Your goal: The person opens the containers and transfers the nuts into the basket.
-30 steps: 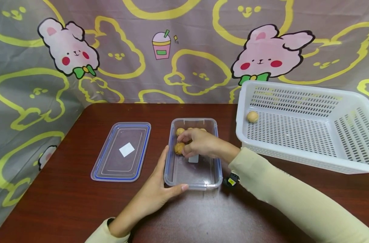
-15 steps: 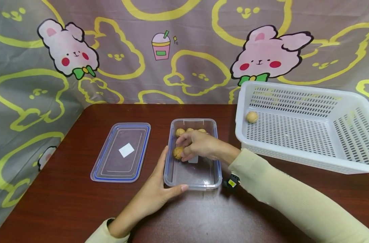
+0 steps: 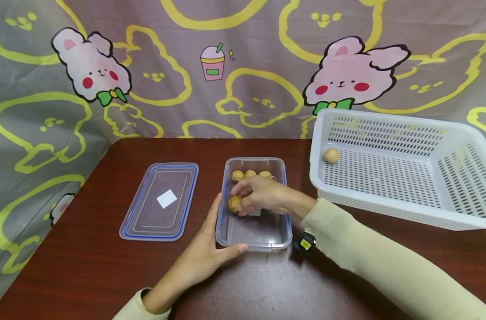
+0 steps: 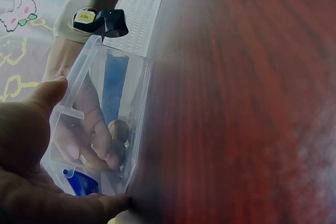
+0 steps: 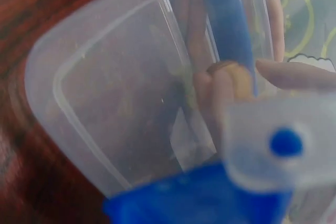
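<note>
Left hand [image 3: 205, 251] grips the clear plastic box [image 3: 255, 232] at its near-left corner, apparently steadying it. Inside, by left wall: walnut [image 3: 233, 205] pinched in right hand [image 3: 263, 194], fingers curled.

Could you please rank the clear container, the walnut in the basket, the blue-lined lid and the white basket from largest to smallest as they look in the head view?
1. White basket, though cut off at the picture's edge
2. Clear container
3. Blue-lined lid
4. Walnut in the basket
</note>
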A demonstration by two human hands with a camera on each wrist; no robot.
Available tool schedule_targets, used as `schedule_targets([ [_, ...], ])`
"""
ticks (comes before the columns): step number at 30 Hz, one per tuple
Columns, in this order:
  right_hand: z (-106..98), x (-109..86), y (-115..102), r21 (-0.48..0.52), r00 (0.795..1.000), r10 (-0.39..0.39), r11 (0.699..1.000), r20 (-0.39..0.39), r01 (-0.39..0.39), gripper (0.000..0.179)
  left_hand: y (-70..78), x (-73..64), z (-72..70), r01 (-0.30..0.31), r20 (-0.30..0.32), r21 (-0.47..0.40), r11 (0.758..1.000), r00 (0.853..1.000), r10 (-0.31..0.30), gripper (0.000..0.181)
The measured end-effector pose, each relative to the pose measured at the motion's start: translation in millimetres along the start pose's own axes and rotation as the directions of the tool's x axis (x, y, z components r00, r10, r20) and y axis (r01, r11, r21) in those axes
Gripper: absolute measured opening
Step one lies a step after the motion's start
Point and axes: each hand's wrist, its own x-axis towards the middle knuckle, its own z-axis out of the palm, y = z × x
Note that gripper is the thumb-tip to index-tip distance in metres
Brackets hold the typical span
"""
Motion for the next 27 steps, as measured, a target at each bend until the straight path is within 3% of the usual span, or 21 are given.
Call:
schedule_targets([
  [6,4,1.5,2,-0.026,1.0,-0.024,0.999,-0.019,0.024,0.038,-0.7,0.5,0.7,-0.002,-0.002,-0.025,1.0,1.0,0.002,0.122],
  [12,2,1.4,0,0.014,0.997,-0.063,0.998,-0.036,0.063,0.036,-1.0,0.2,0.1,-0.011,-0.005,-0.02,1.0,1.0,0.011,0.123],
  [27,-8,-16.3,-18,0.008,0.991,-0.115,0.993,-0.061,0.116,0.042,-1.3,0.6,0.0,-0.02,0.001,-0.023,1.0,1.0,0.02,0.122],
])
